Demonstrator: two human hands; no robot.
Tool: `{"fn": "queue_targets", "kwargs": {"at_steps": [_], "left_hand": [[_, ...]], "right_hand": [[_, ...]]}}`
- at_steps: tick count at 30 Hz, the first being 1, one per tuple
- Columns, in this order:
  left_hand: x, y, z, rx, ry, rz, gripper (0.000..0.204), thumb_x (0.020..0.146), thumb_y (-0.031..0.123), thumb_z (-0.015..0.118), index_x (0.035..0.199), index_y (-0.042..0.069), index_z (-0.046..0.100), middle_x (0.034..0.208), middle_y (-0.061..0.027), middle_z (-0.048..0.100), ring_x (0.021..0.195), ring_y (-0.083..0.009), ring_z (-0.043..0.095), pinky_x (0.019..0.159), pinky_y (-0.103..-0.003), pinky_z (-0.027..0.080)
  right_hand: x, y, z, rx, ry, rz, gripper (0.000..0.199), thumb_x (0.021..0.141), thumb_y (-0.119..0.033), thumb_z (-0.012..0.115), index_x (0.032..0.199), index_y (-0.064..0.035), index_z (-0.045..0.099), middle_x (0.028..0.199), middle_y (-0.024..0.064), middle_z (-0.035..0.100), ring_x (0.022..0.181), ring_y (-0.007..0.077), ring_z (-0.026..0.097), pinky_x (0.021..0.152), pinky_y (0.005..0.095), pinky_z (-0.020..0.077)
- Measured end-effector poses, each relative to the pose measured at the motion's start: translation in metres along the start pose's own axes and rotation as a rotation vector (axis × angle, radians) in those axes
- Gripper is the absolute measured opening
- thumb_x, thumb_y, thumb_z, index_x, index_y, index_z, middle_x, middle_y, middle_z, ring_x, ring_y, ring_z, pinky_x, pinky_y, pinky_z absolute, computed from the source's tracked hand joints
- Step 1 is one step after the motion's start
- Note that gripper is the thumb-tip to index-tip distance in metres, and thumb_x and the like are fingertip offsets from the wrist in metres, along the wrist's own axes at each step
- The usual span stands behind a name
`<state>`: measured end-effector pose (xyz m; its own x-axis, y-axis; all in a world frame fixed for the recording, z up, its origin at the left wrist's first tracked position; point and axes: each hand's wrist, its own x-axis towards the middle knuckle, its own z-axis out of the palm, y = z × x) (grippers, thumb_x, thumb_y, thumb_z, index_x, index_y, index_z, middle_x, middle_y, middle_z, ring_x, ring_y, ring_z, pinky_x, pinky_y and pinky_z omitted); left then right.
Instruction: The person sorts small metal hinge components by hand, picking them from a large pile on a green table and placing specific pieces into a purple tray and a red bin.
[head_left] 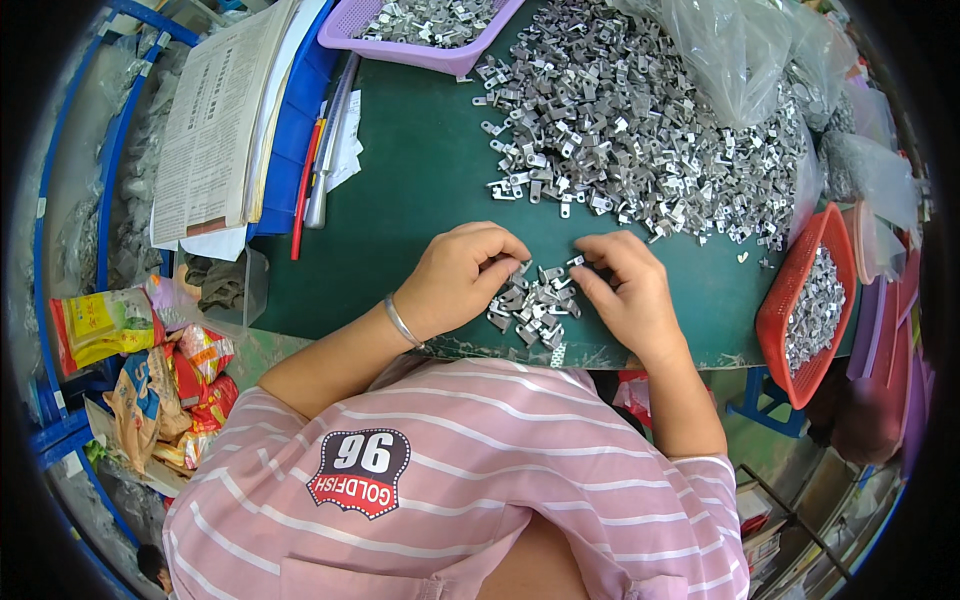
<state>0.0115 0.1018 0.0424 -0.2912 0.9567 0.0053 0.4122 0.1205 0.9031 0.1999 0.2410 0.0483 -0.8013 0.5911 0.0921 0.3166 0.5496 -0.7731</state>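
A small heap of bent silver metal brackets (pixel 535 312) lies near the front edge of the green table, between my two hands. My left hand (pixel 455 280), with a bangle on its wrist, is closed at the heap's left side; thumb and forefinger pinch a small metal bracket (pixel 525 267). On the right, my right hand (pixel 635 295) holds another small bracket (pixel 575 261) between thumb and fingertips, just over the heap's edge. Farther back, a large pile of similar metal brackets (pixel 620 120) spreads over the tabletop.
A purple basket (pixel 400 52) of metal parts stands at the back. An orange-red basket (pixel 778 325) with small parts sits at the right edge. Clear plastic bags (pixel 735 60) lie over the pile. At left are a red pen (pixel 303 190), a blue tray (pixel 300 130) and papers (pixel 215 130).
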Motion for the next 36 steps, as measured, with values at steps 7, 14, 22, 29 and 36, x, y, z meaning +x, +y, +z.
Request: {"fn": "queue_targets", "kwargs": {"at_steps": [7,14,22,29,36], "left_hand": [[0.002,-0.005,-0.002,0.122,-0.075,0.174,0.011,0.084,0.002,0.07,0.095,0.002,0.071,0.091,-0.0082,0.069,0.077,-0.0173,0.064,0.067,-0.028,0.052],[0.002,0.018,0.01,-0.291,-0.01,-0.011,0.019,0.082,0.003,0.076,0.1,0.001,0.069,0.092,-0.0072,0.07,0.081,-0.0132,0.068,0.071,-0.026,0.055],[-0.003,0.017,-0.002,-0.05,-0.184,-0.021,0.016,0.08,0.003,0.075,0.095,0.001,0.07,0.083,-0.0064,0.067,0.068,-0.0125,0.064,0.064,-0.025,0.052],[0.006,0.013,-0.007,0.068,-0.065,0.143,0.019,0.079,0.008,0.078,0.096,0.003,0.07,0.094,-0.007,0.062,0.068,-0.0154,0.058,0.063,-0.028,0.048],[0.04,-0.014,-0.016,0.389,0.285,0.246,0.026,0.078,0.0,0.074,0.103,0.001,0.064,0.098,-0.0109,0.059,0.072,-0.0208,0.059,0.067,-0.031,0.05]], "right_hand": [[-0.001,0.006,0.003,0.317,-0.015,0.128,0.013,0.087,0.001,0.068,0.101,0.0005,0.069,0.087,0.0069,0.066,0.077,0.0188,0.066,0.069,0.031,0.0545],[-0.007,0.01,0.004,1.095,-0.086,0.283,0.014,0.092,0.004,0.065,0.106,0.0038,0.066,0.096,0.0101,0.07,0.084,0.0123,0.066,0.074,0.026,0.0558],[0.017,0.006,-0.006,-0.196,0.201,-0.226,0.013,0.086,0.003,0.066,0.098,-0.0011,0.067,0.091,0.0117,0.067,0.079,0.0261,0.067,0.071,0.0337,0.0543],[0.036,0.015,0.002,-0.448,0.277,-0.262,0.009,0.082,-0.003,0.069,0.09,-0.0039,0.064,0.086,0.0106,0.059,0.081,0.0323,0.059,0.069,0.0422,0.0498],[0.022,0.009,-0.006,-0.043,0.152,-0.091,0.011,0.08,0.004,0.068,0.09,-0.0011,0.064,0.088,0.0133,0.063,0.082,0.0341,0.062,0.072,0.0403,0.0516]]}}
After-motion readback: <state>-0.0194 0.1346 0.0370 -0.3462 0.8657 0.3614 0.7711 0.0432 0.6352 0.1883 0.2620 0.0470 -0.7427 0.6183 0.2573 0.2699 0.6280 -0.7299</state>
